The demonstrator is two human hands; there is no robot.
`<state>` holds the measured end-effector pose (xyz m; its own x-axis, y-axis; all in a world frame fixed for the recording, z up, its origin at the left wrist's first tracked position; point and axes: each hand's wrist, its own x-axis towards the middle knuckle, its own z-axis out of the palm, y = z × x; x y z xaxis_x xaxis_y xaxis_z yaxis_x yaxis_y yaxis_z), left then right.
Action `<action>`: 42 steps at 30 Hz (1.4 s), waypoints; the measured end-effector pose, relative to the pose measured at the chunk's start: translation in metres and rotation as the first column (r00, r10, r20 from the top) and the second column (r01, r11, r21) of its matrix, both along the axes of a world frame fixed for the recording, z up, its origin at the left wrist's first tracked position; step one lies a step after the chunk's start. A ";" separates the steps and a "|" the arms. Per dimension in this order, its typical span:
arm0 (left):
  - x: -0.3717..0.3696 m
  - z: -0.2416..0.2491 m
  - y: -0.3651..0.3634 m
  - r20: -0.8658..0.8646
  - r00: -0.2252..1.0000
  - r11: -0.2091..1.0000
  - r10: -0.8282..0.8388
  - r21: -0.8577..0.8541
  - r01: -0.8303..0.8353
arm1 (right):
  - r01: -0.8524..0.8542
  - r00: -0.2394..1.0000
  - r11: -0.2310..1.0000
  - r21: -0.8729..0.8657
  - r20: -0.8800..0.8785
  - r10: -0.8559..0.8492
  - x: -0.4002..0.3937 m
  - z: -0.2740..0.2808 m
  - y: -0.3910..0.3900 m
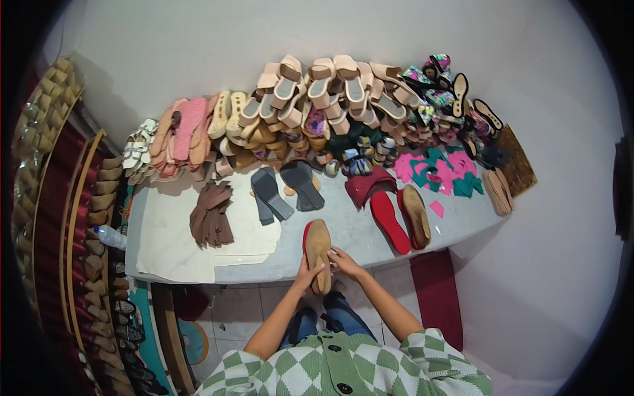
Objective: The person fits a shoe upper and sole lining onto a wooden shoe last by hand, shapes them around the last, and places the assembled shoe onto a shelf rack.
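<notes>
A tan shoe sole point(318, 237) with a red edge along its left side is held upright in front of me, at the table's front edge. My left hand point(308, 275) is closed around its lower left side, the thumb lying across the tan face. On the right edge, the fingers of my right hand point(343, 260) grip the same sole. To the right on the table lie a red sole point(390, 222) and another tan sole point(416, 216) with a dark red edge. A dark red piece of material point(368, 188) lies just behind them.
Piled sandals point(320, 89) line the back of the grey table point(317, 264). Brown strips point(212, 214) lie on white sheets point(165, 244), near dark grey sole-shaped pieces point(302, 186). Pink and green scraps point(439, 170) are at right. Shelves of shoe lasts point(99, 264) stand left.
</notes>
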<state>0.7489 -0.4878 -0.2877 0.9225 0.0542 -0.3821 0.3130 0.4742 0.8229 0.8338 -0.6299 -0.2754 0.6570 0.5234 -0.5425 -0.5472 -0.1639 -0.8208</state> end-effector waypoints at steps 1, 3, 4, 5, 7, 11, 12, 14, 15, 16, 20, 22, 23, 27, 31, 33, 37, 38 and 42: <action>0.009 -0.008 -0.003 -0.005 1.000 0.999 0.007 0.039 -0.007 | 0.036 0.998 0.998 0.042 0.042 -0.038 -0.007 -0.007 0.000; 0.025 -0.008 -0.008 -0.038 0.999 0.995 -0.008 0.104 0.012 | 0.093 0.987 0.994 0.048 0.127 -0.099 -0.010 -0.009 -0.002; 0.034 -0.002 -0.010 -0.046 0.998 0.993 -0.037 0.113 0.042 | 0.133 0.983 0.989 0.060 0.123 -0.139 -0.007 -0.008 -0.003; 0.040 0.004 -0.012 -0.058 0.996 0.990 -0.064 0.121 0.070 | 0.170 0.978 0.983 0.071 0.115 -0.177 -0.004 -0.009 -0.005; 0.043 0.008 -0.018 -0.053 0.994 0.983 -0.095 0.155 0.102 | 0.212 0.972 0.975 0.066 0.084 -0.218 -0.001 -0.017 -0.011; 0.051 -0.005 -0.025 0.024 0.995 0.964 -0.093 0.254 0.084 | 0.204 0.971 0.979 -0.029 0.136 -0.198 0.015 -0.049 -0.017; 0.050 -0.006 -0.027 0.036 0.996 0.959 -0.087 0.274 0.074 | 0.197 0.968 0.978 -0.066 0.172 -0.183 0.015 -0.052 -0.017; 0.052 -0.008 -0.026 -0.117 0.981 0.799 -0.154 0.570 0.193 | 0.217 0.967 0.971 -0.100 0.160 -0.199 0.018 -0.059 -0.019; 0.052 -0.003 -0.024 -0.201 0.966 0.678 -0.165 0.688 0.259 | 0.192 0.969 0.977 -0.091 0.178 -0.173 0.020 -0.063 -0.020; 0.050 0.002 -0.024 -0.251 0.957 0.589 -0.147 0.755 0.288 | 0.165 0.970 0.983 -0.082 0.196 -0.147 0.021 -0.066 -0.022; 0.044 -0.009 -0.017 -0.189 0.971 0.660 -0.148 0.712 0.240 | 0.065 0.944 0.986 -0.151 0.329 -0.012 0.020 -0.053 -0.017; 0.042 -0.013 -0.014 -0.087 0.985 0.764 -0.150 0.622 0.171 | 0.149 0.950 0.986 -0.081 0.288 -0.120 0.014 -0.043 -0.013; 0.042 -0.015 -0.015 -0.070 0.987 0.757 -0.145 0.635 0.157 | 0.153 0.954 0.983 -0.099 0.276 -0.120 0.014 -0.042 -0.012; 0.044 -0.004 -0.012 -0.155 0.975 0.735 -0.160 0.640 0.223 | 0.186 0.960 0.972 -0.142 0.236 -0.150 0.016 -0.052 -0.008; 0.053 0.000 -0.011 -0.215 0.970 0.770 -0.109 0.599 0.219 | 0.172 0.979 0.980 -0.098 0.124 -0.159 0.026 -0.041 -0.006; 0.057 0.007 -0.010 -0.230 0.969 0.793 -0.095 0.571 0.213 | 0.169 0.977 0.977 -0.131 0.150 -0.149 0.026 -0.026 -0.005; 0.053 0.031 -0.013 -0.170 0.981 0.815 -0.098 0.552 0.177 | 0.240 0.948 0.971 -0.020 0.220 -0.230 0.021 -0.025 -0.003; 0.049 0.034 -0.015 -0.144 0.985 0.832 -0.092 0.532 0.155 | 0.213 0.951 0.977 -0.018 0.235 -0.203 0.019 -0.025 -0.005; 0.041 0.054 -0.019 0.041 0.996 0.865 -0.078 0.500 0.047 | 0.184 0.920 0.976 -0.119 0.370 -0.128 0.013 0.034 -0.006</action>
<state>0.7899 -0.5064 -0.2332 0.9500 0.1645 -0.2654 0.2726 -0.0225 0.9619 0.8464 -0.6361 -0.2417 0.8885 0.3303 -0.3186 -0.2493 -0.2355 -0.9394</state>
